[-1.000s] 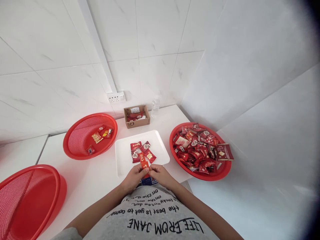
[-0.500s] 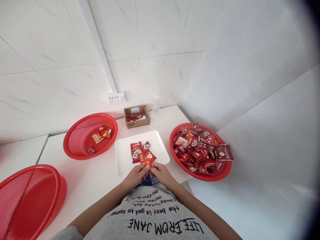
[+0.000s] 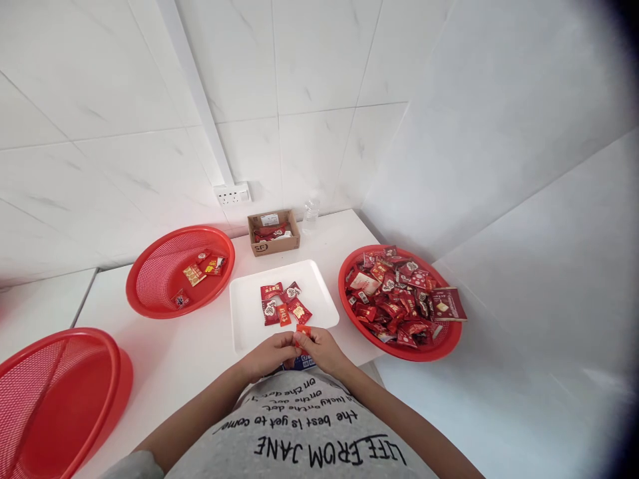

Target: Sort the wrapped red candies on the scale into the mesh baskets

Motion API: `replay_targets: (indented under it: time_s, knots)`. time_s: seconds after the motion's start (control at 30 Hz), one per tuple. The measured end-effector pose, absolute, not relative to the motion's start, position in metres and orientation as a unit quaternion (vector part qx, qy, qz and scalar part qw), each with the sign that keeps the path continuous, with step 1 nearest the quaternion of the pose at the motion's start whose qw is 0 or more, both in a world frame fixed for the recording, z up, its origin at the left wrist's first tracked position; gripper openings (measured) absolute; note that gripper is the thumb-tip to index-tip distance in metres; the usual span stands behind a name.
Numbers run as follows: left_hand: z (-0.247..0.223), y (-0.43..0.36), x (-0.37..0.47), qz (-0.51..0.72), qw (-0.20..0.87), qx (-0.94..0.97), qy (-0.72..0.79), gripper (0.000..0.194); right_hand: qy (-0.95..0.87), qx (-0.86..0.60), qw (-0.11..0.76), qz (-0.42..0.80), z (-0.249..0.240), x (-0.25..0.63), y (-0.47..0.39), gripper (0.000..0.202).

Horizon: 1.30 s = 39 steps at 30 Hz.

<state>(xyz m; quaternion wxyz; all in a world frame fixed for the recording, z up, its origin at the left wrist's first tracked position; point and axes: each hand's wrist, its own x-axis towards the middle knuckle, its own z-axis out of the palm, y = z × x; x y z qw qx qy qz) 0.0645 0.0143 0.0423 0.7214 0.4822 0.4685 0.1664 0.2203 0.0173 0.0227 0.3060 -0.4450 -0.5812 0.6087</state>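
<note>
Head view: both hands' fingers (image 3: 295, 340) pinch 1 red packet (image 3: 303, 330), long axis lying left-right.

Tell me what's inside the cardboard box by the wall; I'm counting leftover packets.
The cardboard box shows red packets and something white beside them. Its front wall hides the bottom, so no count is possible.

We have both forearms angled in from the lower corners, meeting at centre just above our chest. Left hand (image 3: 270, 353) and right hand (image 3: 322, 348) sit knuckles-up, fingertips pinched together and touching each other, wrists level, elbows out of view.
</note>
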Motion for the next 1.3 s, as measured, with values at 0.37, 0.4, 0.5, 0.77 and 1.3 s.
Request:
replay_targets:
  time_s: [0.37, 0.4, 0.5, 0.77, 1.3]
  knots:
    - [0.016, 0.065, 0.055, 0.011, 0.209, 0.739, 0.641, 0.026, -0.502, -0.542, 0.329, 0.588, 0.010, 0.226, 0.024, 0.046]
    - [0.016, 0.066, 0.056, -0.002, 0.199, 0.744, 0.637, 0.022, -0.494, -0.540, 0.331, 0.596, 0.010, 0.226, 0.023, 0.045]
    - [0.016, 0.066, 0.057, 0.021, 0.194, 0.752, 0.629, 0.012, -0.457, -0.532, 0.346, 0.624, 0.011, 0.226, 0.023, 0.040]
    - [0.033, 0.054, 0.056, 0.217, 0.506, 0.570, 0.610, 0.024, -0.421, -0.536, 0.376, 0.628, 0.023, 0.225, 0.025, 0.031]
    - [0.063, 0.036, 0.062, 0.233, 0.648, 0.509, 0.517, 0.028, -0.443, -0.539, 0.347, 0.627, 0.034, 0.228, 0.031, 0.021]
